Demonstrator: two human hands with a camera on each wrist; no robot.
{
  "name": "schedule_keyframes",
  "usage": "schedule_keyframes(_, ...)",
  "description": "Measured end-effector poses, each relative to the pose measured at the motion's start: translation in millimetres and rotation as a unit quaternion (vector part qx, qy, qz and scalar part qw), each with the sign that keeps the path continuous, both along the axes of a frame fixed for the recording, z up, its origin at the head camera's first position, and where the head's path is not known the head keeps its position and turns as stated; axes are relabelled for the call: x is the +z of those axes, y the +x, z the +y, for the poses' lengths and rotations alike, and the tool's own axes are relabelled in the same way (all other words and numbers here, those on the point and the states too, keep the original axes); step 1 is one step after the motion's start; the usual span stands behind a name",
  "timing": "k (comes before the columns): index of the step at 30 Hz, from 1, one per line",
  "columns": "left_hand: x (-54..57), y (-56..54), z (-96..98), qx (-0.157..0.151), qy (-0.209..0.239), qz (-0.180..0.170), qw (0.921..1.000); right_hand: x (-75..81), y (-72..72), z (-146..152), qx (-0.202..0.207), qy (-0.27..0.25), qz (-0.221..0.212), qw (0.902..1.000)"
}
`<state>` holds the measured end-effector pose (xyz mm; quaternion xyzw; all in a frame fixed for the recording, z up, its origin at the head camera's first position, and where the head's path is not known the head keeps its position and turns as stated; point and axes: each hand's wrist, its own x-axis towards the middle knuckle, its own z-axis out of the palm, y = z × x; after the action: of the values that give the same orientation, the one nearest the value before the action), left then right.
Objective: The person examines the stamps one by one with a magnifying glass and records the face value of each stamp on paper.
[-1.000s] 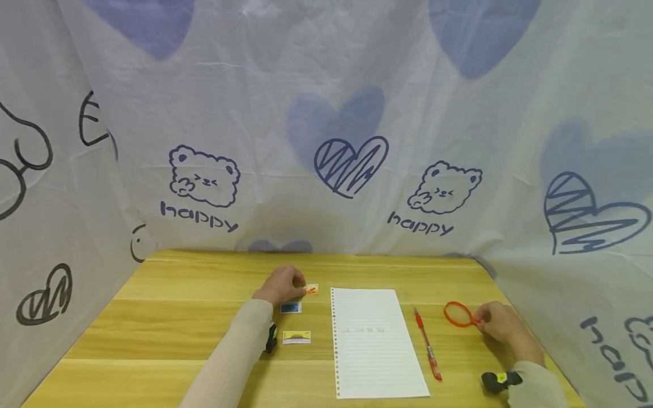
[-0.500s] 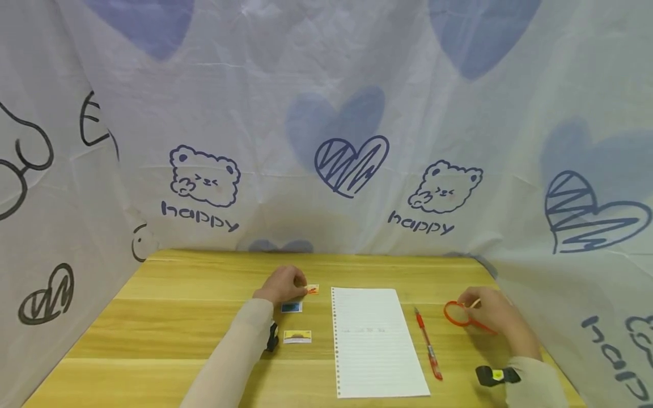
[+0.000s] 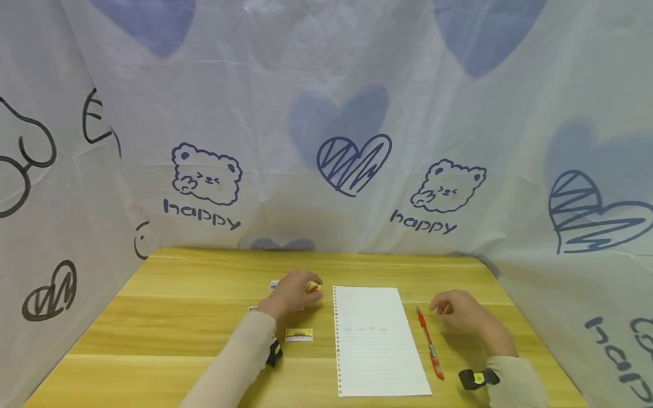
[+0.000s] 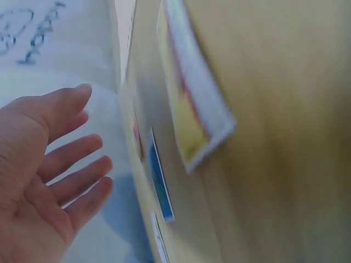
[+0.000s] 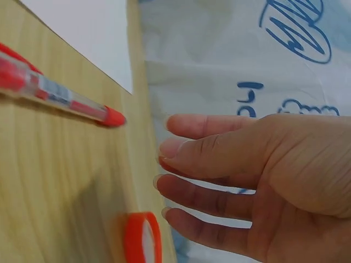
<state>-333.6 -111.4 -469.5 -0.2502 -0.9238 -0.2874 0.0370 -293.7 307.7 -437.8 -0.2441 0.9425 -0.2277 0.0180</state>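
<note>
My left hand [image 3: 292, 293] hovers over a group of small stamps with its fingers loosely spread, and nothing is held in the left wrist view. Between thumb and fingertips a red and yellow stamp [image 3: 313, 288] shows on the table. Nearer lies a yellow stamp [image 3: 299, 335]; a blue stamp [image 4: 160, 178] is seen in the left wrist view. My right hand [image 3: 461, 311], empty with loosely bent fingers, is just right of a red pen [image 3: 429, 343]. A red ring-shaped magnifying glass [image 5: 143, 238] lies by it, hidden in the head view.
Lined paper [image 3: 380, 357] lies between the hands, with punched holes along its left edge. Further stamps [image 3: 274, 284] peek out behind the left hand. A printed white cloth [image 3: 306, 226] stands behind the wooden table [image 3: 168, 328] and at both sides.
My right hand has let go of the magnifying glass and moved left toward the pen. My left hand has shifted slightly right, its fingers farther apart, and more stamps show behind it.
</note>
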Motion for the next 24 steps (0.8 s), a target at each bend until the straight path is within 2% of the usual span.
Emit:
schedule_keyframes(3, 2.6, 12.8, 8.2, -0.025, -0.004, -0.006, 0.9997, -4.4, -1.0, -5.2, 0.014, -0.002, -0.002, 0.9999)
schedule_keyframes(6, 6.1, 25.8, 15.1, -0.035, -0.020, -0.036, 0.9985, -8.9, -1.6, -10.0, 0.018, -0.010, -0.014, 0.9997)
schedule_keyframes(9, 8.2, 37.6, 23.0, -0.037, -0.046, -0.054, 0.9968, -12.2, -2.0, -13.0, 0.017, -0.009, -0.023, 0.9996)
schedule_keyframes(15, 7.6, 58.2, 40.5, -0.029, -0.098, -0.050, 0.9935, -15.9, -1.6, -18.0, 0.001, 0.002, -0.040, 0.9992)
schedule_keyframes(19, 7.0, 65.6, 48.5, -0.013, -0.119, -0.042, 0.9919, -16.7, -1.7, -20.9, -0.016, 0.006, -0.050, 0.9986)
schedule_keyframes(24, 3.0, 66.8, 51.7, -0.010, -0.126, -0.036, 0.9913, -18.9, -1.9, -22.0, -0.021, 0.008, -0.052, 0.9984)
